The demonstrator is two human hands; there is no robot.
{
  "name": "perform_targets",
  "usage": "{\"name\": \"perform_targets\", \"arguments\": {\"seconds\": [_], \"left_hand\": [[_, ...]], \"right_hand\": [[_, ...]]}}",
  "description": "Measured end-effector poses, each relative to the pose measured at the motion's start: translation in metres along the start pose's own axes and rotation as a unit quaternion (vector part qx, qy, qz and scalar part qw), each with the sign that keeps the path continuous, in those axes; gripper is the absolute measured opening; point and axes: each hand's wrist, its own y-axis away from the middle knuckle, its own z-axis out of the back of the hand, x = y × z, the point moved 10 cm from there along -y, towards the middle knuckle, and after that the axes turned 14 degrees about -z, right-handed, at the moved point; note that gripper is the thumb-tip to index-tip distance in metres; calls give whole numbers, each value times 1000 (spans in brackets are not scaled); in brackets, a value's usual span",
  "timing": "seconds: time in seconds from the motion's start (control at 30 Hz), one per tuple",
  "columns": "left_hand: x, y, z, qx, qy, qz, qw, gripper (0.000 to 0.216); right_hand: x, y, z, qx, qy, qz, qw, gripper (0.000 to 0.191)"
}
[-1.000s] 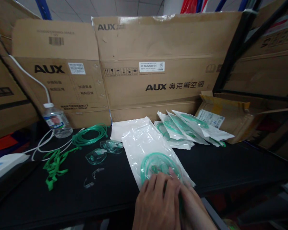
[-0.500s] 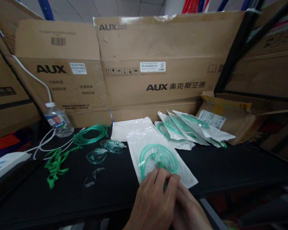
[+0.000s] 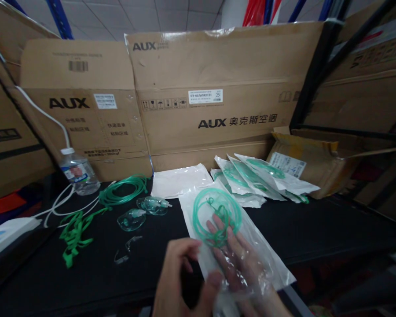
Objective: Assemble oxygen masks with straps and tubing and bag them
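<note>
A clear plastic pouch (image 3: 267, 259) lies on the black table (image 3: 333, 229) in front of me. Inside it sits a coil of green tubing (image 3: 216, 213). My right hand (image 3: 240, 268) is pushed inside the pouch, fingers stretched flat toward the coil and touching it. My left hand (image 3: 181, 281) pinches the pouch's near open edge between thumb and fingers. Loose on the table to the left lie two clear masks (image 3: 141, 213), another green tubing coil (image 3: 123, 189) and green straps (image 3: 74, 229).
Several sealed pouches (image 3: 257, 176) are fanned out at the back right beside an opened cardboard box (image 3: 317, 163). A flat white pouch (image 3: 180, 180) lies behind. A water bottle (image 3: 77, 171), white cables and a power strip (image 3: 6, 229) sit at left. Large AUX cartons wall the back.
The pouch was slid toward me and its near end opened. My right hand went from on top of it to inside it, and my left hand shifted to its edge.
</note>
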Motion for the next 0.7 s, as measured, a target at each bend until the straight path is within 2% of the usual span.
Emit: {"name": "perform_targets", "arguments": {"seconds": [0.07, 0.1, 0.17, 0.23, 0.3, 0.4, 0.53, 0.63, 0.7], "left_hand": [[45, 7, 21, -96, 68, 175, 978, 45], [63, 13, 20, -121, 118, 254, 952, 53], [84, 23, -2, -117, 238, 377, 888, 66], [88, 26, -30, -93, 332, 442, 828, 66], [88, 23, -44, -94, 365, 470, 798, 57], [90, 16, -38, -138, 332, 482, 799, 42], [80, -7, -17, -163, 277, 451, 833, 39], [74, -33, -2, -158, 251, 414, 861, 36], [76, -53, 1, -139, 247, 392, 875, 34]], "right_hand": [[1, 2, 2, -4, -19, 9, 1000, 74], [0, 1, 0, 6, -28, 12, 1000, 72], [-3, -2, -5, 41, -37, 6, 998, 67], [-8, -8, -11, 69, -34, -11, 997, 61], [-13, -12, -16, 88, -15, -37, 995, 56], [-12, -8, -23, 113, 13, -65, 991, 52], [8, 16, -17, 119, 23, -81, 989, 54], [20, 36, 1, 110, 93, -107, 984, 46], [33, 45, 18, 85, 164, -95, 978, 37]]}}
